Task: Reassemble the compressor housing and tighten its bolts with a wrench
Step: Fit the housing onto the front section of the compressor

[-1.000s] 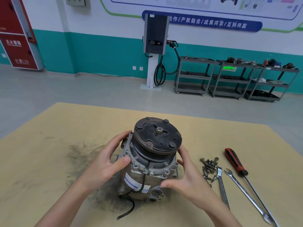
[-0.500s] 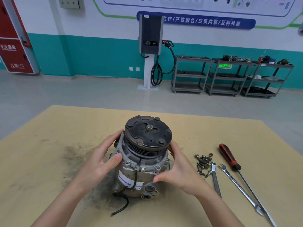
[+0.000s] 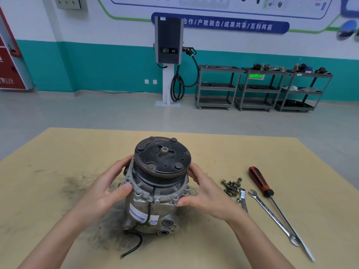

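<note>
A grey metal compressor (image 3: 155,206) stands upright on the table, its dark pulley (image 3: 162,156) on top and a black wire trailing from its base. My left hand (image 3: 105,189) grips the left side of its upper housing flange, thumb on the rim. My right hand (image 3: 206,195) grips the right side of the same flange. A heap of loose bolts (image 3: 231,186) lies to the right. Beside them lie a short wrench (image 3: 242,199) and a long combination wrench (image 3: 272,216).
A red-and-black-handled screwdriver (image 3: 261,181) lies right of the wrenches. The yellow-brown table (image 3: 58,152) has a dark grease smear left of the compressor. Beyond the table stand a charging post (image 3: 168,55) and grey shelf carts (image 3: 260,88) along the wall.
Both hands have stayed on the compressor's flange, shifting slightly around it. The camera view has drifted, so the compressor sits a little further left in frame.
</note>
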Available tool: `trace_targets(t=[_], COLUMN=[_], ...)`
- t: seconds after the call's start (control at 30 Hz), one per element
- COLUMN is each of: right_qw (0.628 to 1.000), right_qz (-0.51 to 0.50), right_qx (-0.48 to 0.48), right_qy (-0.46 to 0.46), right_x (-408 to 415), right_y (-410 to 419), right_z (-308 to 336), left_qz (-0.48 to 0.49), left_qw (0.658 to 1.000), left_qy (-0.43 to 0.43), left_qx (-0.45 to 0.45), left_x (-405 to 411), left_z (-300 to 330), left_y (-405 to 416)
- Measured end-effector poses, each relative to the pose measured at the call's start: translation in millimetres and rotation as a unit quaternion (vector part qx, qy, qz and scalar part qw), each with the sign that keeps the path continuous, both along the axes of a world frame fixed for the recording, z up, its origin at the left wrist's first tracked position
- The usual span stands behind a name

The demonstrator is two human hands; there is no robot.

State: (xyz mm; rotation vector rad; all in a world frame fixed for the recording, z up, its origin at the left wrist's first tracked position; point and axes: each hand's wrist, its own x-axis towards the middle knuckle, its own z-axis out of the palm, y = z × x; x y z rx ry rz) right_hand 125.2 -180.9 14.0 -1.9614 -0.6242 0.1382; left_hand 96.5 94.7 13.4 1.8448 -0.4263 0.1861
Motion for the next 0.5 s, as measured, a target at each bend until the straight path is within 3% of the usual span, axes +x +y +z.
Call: trace_targets(t=[0.3, 0.5], right_qw=[0.999, 1.000], right_qz=[0.005, 0.019], right_qx=[-0.006, 0.006], right_qy=[-0.038, -0.004], right_x=[-3.0, -3.6], right_y=[0.3, -0.6], right_z=[1.9, 3.0], left_qz=[0.021, 0.031], left_qw=[1.000, 0.999], left_qy=[-0.011, -0.005], left_qx=[0.011, 0.010], left_x=[-2.5, -5.9], left_z=[2.5, 5.7], left_y=[-2.3, -5.1])
